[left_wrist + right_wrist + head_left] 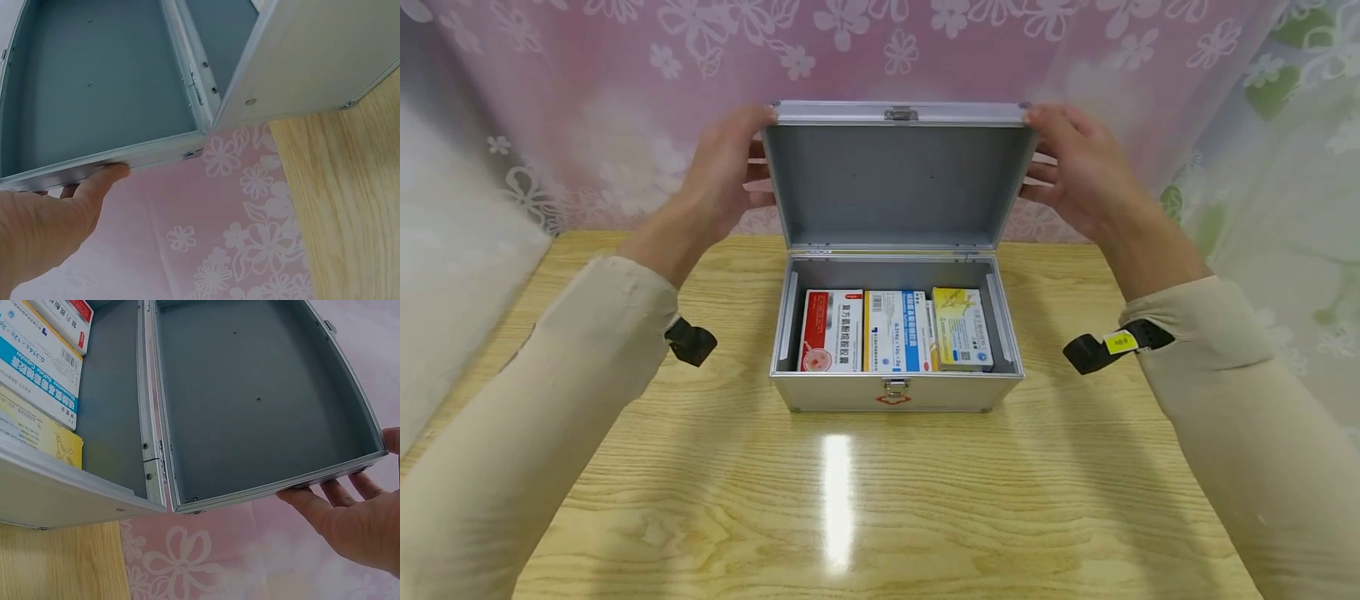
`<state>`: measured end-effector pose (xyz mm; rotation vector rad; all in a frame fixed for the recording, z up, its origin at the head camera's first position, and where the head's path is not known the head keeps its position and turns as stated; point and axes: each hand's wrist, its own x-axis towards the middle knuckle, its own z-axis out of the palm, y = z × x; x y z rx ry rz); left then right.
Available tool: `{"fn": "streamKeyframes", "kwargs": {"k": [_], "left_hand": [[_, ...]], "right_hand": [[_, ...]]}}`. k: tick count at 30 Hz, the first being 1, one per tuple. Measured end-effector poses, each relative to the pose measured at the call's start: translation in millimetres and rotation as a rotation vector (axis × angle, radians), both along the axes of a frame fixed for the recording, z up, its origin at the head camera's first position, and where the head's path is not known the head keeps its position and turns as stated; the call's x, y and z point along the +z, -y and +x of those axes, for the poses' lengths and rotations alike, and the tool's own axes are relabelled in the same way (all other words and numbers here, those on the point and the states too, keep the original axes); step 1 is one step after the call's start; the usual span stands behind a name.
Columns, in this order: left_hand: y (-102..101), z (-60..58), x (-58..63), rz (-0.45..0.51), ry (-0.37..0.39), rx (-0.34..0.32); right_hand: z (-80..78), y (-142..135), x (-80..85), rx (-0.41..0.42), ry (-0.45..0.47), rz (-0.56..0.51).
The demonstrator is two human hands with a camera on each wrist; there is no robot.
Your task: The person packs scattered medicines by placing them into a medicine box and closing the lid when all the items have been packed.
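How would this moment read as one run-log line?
left hand: touches lid edge | right hand: touches lid edge | case: open, three medicine boxes inside | on table

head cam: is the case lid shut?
No: the lid stands upright and open, the left hand and right hand at its side edges, with medicine boxes visible inside the case.

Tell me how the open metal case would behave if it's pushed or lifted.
The metal case looks rigid, so it should hold its shape. On the glossy wooden table it would probably slide. With the lid upright between the left hand and right hand, it may swing on its hinge when lifted.
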<state>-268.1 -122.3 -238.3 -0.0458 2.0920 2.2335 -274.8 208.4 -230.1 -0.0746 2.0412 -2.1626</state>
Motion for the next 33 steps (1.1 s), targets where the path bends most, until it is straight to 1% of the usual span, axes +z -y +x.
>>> {"fn": "streamKeyframes", "kwargs": {"k": [3,5,9,12,14,18,22,29,33], "left_hand": [[0.3,3.5,-2.3,0.053,-0.032,-0.005],[1.1,6.0,-4.2,0.095,-0.038,-0.012],[4.3,11.7,-7.4,0.114,-0.053,-0.044],[7.8,16.7,-8.4,0.104,-0.057,-0.073],[9.9,20.0,-8.8,0.104,-0.056,-0.092],[12.8,25.4,-10.5,0.087,-0.077,-0.136],[14.6,28.7,-13.0,0.11,-0.105,-0.172],[19.0,34.3,-19.7,0.119,-0.181,-0.232],[21.2,36.7,-23.6,0.144,-0.216,-0.257]], "right_hand": [[3.4,-1.2,-0.9,0.003,-0.01,-0.02],[6.3,-2.1,-1.4,-0.003,-0.008,-0.053],[13.5,-3.8,-2.6,-0.021,-0.011,-0.077],[18.9,-5.0,-3.7,-0.023,-0.021,-0.076],[22.0,-6.2,-4.4,-0.02,-0.025,-0.095],[28.1,-9.1,-6.8,-0.002,-0.06,-0.123],[33.3,-10.3,-9.9,0.013,-0.106,-0.149],[44.1,-8.9,-18.3,-0.002,-0.195,-0.144],[50.8,-7.5,-23.7,-0.016,-0.25,-0.156]]}}
